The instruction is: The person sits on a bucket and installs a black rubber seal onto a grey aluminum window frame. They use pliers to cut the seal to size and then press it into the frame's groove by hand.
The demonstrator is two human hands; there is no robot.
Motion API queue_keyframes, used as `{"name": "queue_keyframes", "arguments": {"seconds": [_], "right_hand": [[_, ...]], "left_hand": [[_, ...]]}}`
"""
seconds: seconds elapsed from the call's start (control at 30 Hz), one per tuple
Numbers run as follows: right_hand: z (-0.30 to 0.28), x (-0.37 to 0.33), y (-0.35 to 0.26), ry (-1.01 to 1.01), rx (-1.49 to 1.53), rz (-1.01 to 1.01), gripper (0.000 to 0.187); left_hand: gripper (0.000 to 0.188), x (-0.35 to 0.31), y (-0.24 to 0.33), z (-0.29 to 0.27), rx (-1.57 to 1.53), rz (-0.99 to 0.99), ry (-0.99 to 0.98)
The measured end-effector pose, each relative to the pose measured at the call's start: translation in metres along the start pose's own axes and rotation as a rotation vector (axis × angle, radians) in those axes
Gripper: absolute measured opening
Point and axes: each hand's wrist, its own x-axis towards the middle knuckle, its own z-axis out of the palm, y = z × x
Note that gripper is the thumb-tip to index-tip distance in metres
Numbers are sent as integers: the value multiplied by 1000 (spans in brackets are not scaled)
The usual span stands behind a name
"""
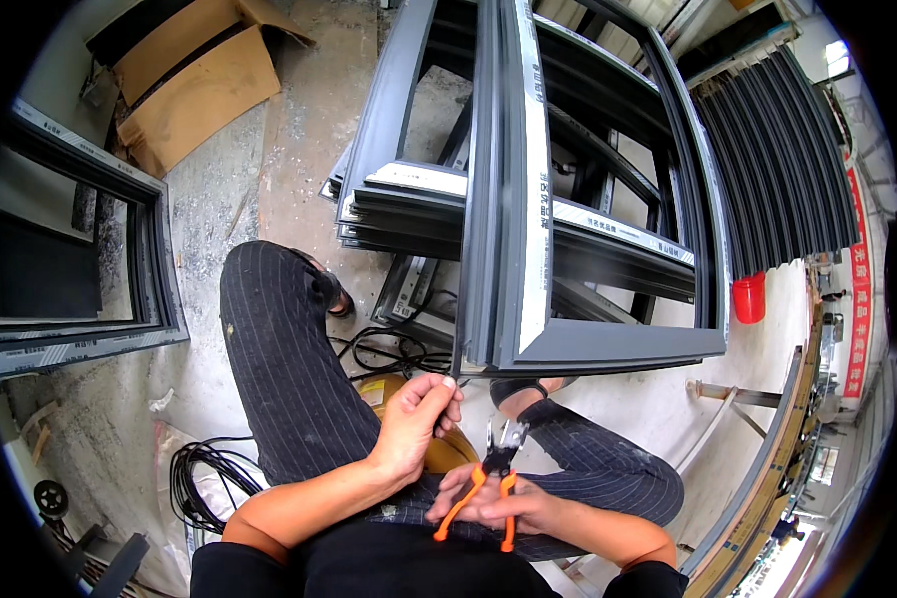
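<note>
Left hand (416, 424) is pinched on the black rubber strip (457, 349) just below the grey window frame (608, 344); right hand (493, 506) is closed on orange-handled pliers (495, 468). The strip's end looks uncut.

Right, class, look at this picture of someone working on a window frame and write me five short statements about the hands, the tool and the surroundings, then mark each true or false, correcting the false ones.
1. The right hand holds pliers with orange handles. True.
2. The left hand pinches a thin black strip at the edge of the dark grey window frame. True.
3. The bucket on the floor is blue. False: it is red.
4. The pliers' jaws are clamped on the black strip. False: they point up, apart from it.
5. A flattened cardboard box lies on the floor at the upper left. True.
</note>
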Motion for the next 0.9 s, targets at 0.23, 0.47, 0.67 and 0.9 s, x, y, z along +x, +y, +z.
{"name": "queue_keyframes", "arguments": {"seconds": [0.23, 0.47, 0.67, 0.9], "right_hand": [[6, -1, -70, 530, -1447, -58, 49], [12, 15, -106, 577, -1633, 177, 49], [16, 20, -115, 501, -1704, 153, 47], [11, 24, -116, 462, -1675, 145, 58]], "left_hand": [[20, 0, 9, -8, 119, 33, -60], [21, 1, 12, -10, 314, 227, -80], [23, 4, 19, -16, 621, 364, -74], [19, 0, 38, -16, 952, 535, -44]]}}
